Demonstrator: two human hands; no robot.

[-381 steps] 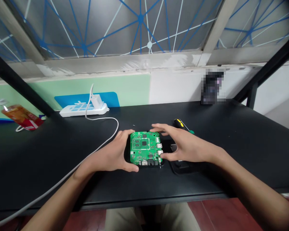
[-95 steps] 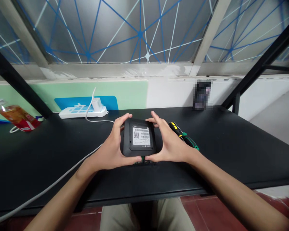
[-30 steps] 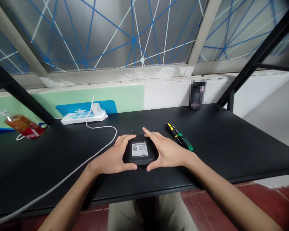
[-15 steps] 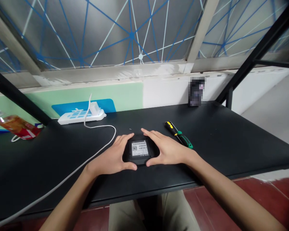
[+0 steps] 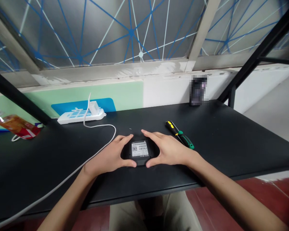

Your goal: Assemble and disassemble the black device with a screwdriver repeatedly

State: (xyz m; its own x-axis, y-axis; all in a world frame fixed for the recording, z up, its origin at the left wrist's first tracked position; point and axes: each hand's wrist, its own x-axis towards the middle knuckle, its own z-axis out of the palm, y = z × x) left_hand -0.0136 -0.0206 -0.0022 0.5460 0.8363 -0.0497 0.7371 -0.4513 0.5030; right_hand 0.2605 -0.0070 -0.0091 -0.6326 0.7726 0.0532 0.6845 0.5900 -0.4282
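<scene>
A flat black square device point(image 5: 139, 163) lies on the dark tabletop in front of me, a white printed label with a QR code facing up. My left hand point(image 5: 110, 154) curves around its left side, thumb at the near edge and fingers toward the far corner. On the other side, my right hand point(image 5: 170, 149) grips it the same way. Right of my right hand lie two screwdrivers, a yellow-and-black one point(image 5: 171, 127) and a green-and-black one point(image 5: 186, 140). A tiny light-coloured piece point(image 5: 130, 129), too small to name, rests beyond the device.
A white power strip point(image 5: 69, 118) with a plugged-in charger point(image 5: 94, 108) stands by the wall. Its white cable point(image 5: 62, 182) runs past my left hand to the near left. A bottle of orange-brown drink point(image 5: 16, 125) leans at far left; a pixelated dark object point(image 5: 197, 91) stands at back right.
My left hand has shifted very slightly left. The device stays in place between both hands, and the camera view has moved a little.
</scene>
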